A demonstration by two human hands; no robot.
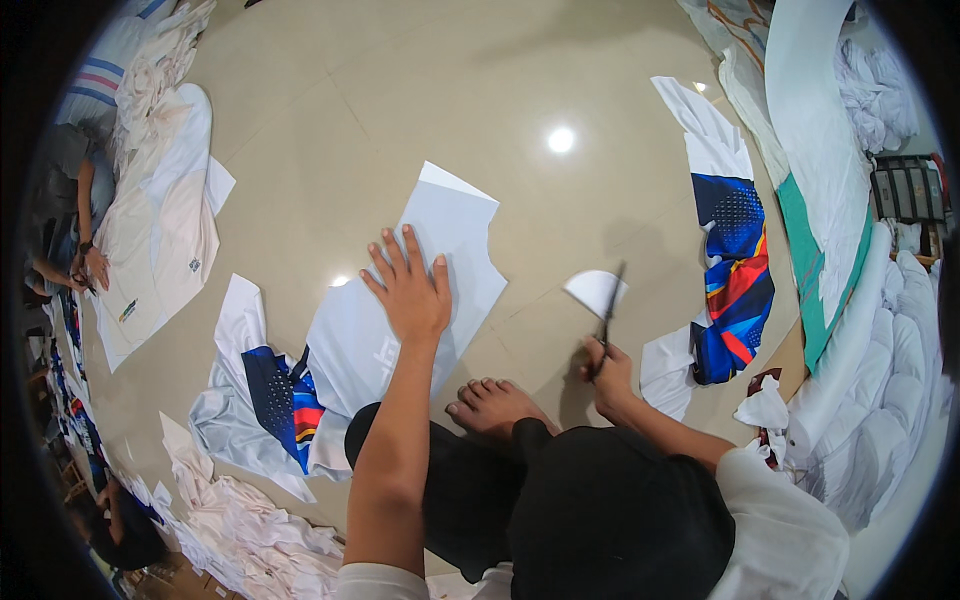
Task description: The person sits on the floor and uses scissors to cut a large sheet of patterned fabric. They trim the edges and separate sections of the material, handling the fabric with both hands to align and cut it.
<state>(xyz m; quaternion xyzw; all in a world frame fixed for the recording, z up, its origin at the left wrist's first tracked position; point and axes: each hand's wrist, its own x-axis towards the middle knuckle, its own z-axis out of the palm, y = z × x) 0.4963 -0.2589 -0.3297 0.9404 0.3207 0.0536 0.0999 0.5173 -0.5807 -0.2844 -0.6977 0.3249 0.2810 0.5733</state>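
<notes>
My left hand (414,297) lies flat with its fingers spread on a pale white fabric piece (465,265), which is laid out on the floor and has a faint print showing through. In my right hand (612,378) is a pair of dark scissors (608,318), held upright with the blades pointing away from me. Beside the blades is a small fan-shaped white scrap (590,288) on the floor. The blades look closed and apart from the large piece. My bare foot (495,405) rests near the fabric's lower right edge.
Patterned blue, red and white fabric pieces lie on the right (735,270) and left (275,395). White fabric rolls (850,400) line the right side. At far left another person's hand (95,268) is on cream fabric (165,250). Pinkish cloth (250,540) is heaped lower left.
</notes>
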